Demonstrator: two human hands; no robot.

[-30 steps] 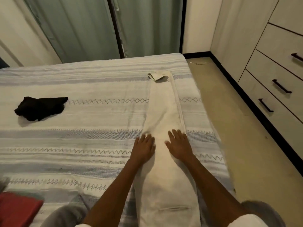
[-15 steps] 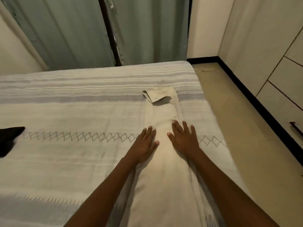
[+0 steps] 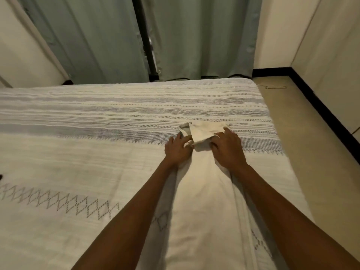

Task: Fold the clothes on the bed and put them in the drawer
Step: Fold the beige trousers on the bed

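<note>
Cream-white trousers [image 3: 204, 182] lie on a white bedspread [image 3: 78, 162] patterned with grey-blue stripes at the far side and a grey diamond row at the near left, before grey-green curtains [image 3: 194, 36] and a beige floor [image 3: 321, 162] edged in black.

Trousers [image 3: 204, 191] lay lengthwise on the bed [image 3: 97, 162], toward its right side, hem end far. Left hand [image 3: 178, 151] and right hand [image 3: 228, 151] sat at that far end, either side. Curtains [image 3: 194, 36] hung behind the bed; floor [image 3: 311, 143] lay right.
</note>
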